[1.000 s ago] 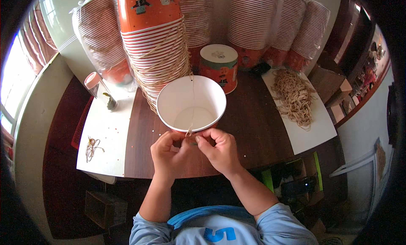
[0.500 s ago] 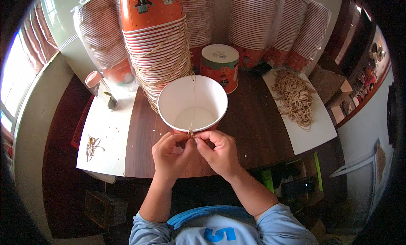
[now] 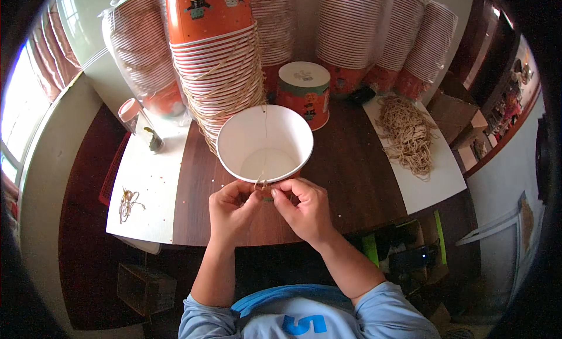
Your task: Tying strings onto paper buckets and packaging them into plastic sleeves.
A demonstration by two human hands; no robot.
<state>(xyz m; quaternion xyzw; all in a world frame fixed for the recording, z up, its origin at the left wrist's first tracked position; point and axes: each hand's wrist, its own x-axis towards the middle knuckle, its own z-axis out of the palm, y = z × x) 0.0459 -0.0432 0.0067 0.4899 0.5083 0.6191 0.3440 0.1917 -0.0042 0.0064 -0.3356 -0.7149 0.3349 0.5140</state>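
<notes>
A thin string is pinched by the left hand and right hand at the near rim of the white paper cup (near the desk's front edge). The knot seems not yet finished; the string is stretched across the cup.

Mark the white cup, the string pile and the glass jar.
white cup (image 3: 234,149): head view, left inner wall.
string pile (image 3: 405,134): head view, middle of the tangle.
glass jar (image 3: 140,127): head view, clear side wall.

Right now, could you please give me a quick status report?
Both hands, left hand and right hand, pinching string at paper cup near rim. Cup stack directly behind.
</notes>
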